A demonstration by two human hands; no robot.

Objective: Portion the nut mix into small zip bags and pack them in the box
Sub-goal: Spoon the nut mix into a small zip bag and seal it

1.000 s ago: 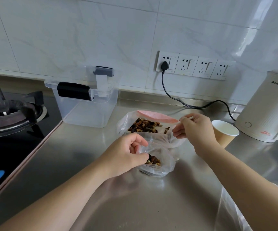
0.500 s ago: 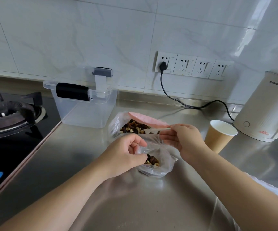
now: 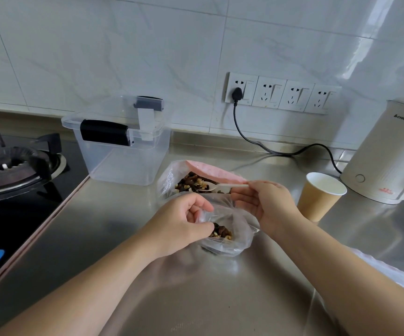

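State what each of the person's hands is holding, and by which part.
Left hand pinches the small zip bag at its open rim. Right hand holds the white plastic spoon by its handle end.

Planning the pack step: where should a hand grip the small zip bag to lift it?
Grip the small zip bag at its open top edge, from above, where the left hand already pinches it. The nuts sit low, so the limp film would hang mouth-up; a low grip risks spilling.

1. Small zip bag (image 3: 230, 241) lies on counter (image 3: 123, 238), nearest the person.
2. Nut mix bag (image 3: 171, 178) directly behind it.
3. Box (image 3: 123, 151) behind-left; stove (image 3: 14, 170) farther left.
4. Cup (image 3: 319, 202) right; kettle (image 3: 387, 154) behind it.
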